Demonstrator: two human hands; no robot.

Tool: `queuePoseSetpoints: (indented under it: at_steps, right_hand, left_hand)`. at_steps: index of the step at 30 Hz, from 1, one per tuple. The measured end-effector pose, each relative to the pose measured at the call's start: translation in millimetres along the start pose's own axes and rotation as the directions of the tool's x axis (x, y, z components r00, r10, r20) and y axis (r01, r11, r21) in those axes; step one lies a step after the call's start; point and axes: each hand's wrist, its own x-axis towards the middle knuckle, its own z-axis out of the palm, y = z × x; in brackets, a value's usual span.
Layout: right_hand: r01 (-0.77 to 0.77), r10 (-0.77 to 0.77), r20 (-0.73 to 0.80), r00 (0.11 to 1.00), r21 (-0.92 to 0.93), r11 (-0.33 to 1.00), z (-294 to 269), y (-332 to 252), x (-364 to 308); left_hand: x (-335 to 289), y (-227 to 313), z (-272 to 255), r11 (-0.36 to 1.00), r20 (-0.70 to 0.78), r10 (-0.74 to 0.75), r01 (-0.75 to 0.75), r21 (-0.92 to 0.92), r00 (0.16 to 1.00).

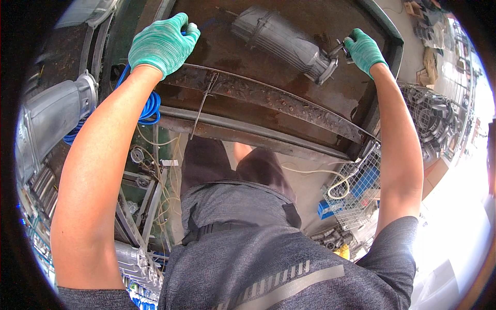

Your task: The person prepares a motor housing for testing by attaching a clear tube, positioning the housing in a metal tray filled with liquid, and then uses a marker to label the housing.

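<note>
My left hand, in a green knit glove, is closed at the upper left over the basin. A bit of blue shows at its fingers, but what it grips is mostly hidden. A blue hose hangs coiled below that wrist. My right hand, gloved alike, is closed around a small metal handle near the basin's right wall. Between the hands a grey finned motor housing lies aslant, its flanged end close to the handle. Whether handle and housing touch, I cannot tell. The housing's far end is blurred.
The dark, wet metal basin has a rusty front ledge with a thin metal rod across it. Another grey housing stands at left. Wire baskets of metal parts stand at right. A pale hose trails below.
</note>
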Motion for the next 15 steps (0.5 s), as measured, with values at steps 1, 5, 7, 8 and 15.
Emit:
queuePoseSetpoints:
  at_steps: [1,5,7,8,15]
  right_hand:
    - [0.015,-0.015,-0.014,1.000,-0.025,1.000,2,3,1]
    - [0.024,-0.024,0.005,1.000,-0.078,0.997,-3,-6,-4]
    - [0.031,-0.031,0.000,1.000,-0.098,0.995,-4,-8,-4]
    - [0.035,-0.035,-0.003,0.999,-0.109,0.993,-4,-9,-5]
    - [-0.029,0.027,0.026,0.999,0.078,0.996,-2,-10,-6]
  left_hand:
    - [1,-2,4,1.000,-0.012,0.004,-0.004,-0.007,1.000]
    - [-1,-2,3,1.000,-0.029,0.009,-0.009,-0.004,1.000]
    - [0,0,2,1.000,-0.018,0.002,-0.002,0.001,1.000]
    - [0,0,2,1.000,-0.012,-0.002,0.002,0.003,1.000]
    - [0,-3,5,1.000,-0.027,0.008,-0.009,-0.005,1.000]
